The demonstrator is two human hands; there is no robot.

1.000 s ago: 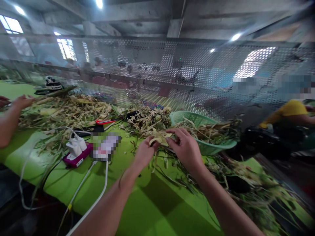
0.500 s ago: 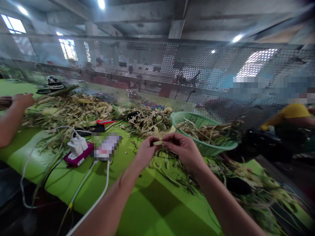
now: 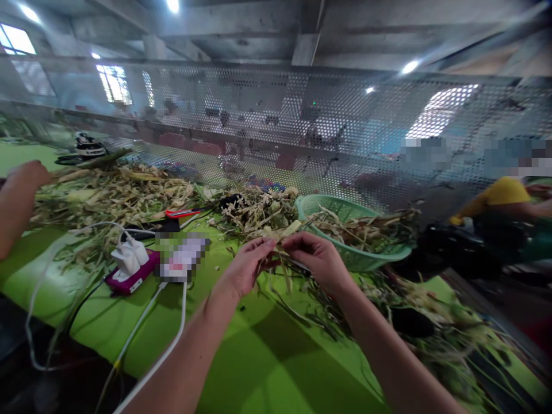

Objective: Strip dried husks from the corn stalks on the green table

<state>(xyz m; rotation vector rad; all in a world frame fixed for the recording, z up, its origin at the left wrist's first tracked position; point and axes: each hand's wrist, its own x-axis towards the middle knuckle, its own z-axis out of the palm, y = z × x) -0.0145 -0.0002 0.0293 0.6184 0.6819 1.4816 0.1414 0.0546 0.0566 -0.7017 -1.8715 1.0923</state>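
My left hand (image 3: 245,267) and my right hand (image 3: 317,259) meet over the green table (image 3: 267,356), both pinching a pale dried leaf strip (image 3: 282,233) between fingertips. Thin strands of it hang down between the two hands. Just behind my right hand stands a green plastic basket (image 3: 328,207) filled with dried stalks. A heap of dried plant scraps (image 3: 259,213) lies directly beyond my hands.
A pink power strip with white plugs (image 3: 129,267) and white cables (image 3: 168,339) lies at left. More dried husks (image 3: 107,192) cover the far left, where another person's arm (image 3: 15,201) reaches in. A perforated metal screen (image 3: 276,126) backs the table. A person in yellow (image 3: 504,195) is at right.
My hands have dropped slightly and shifted the leaf strip; my left fingers have opened out flatter along it, and strands now hang lower between the hands. The other person's hand at left has risen a little.
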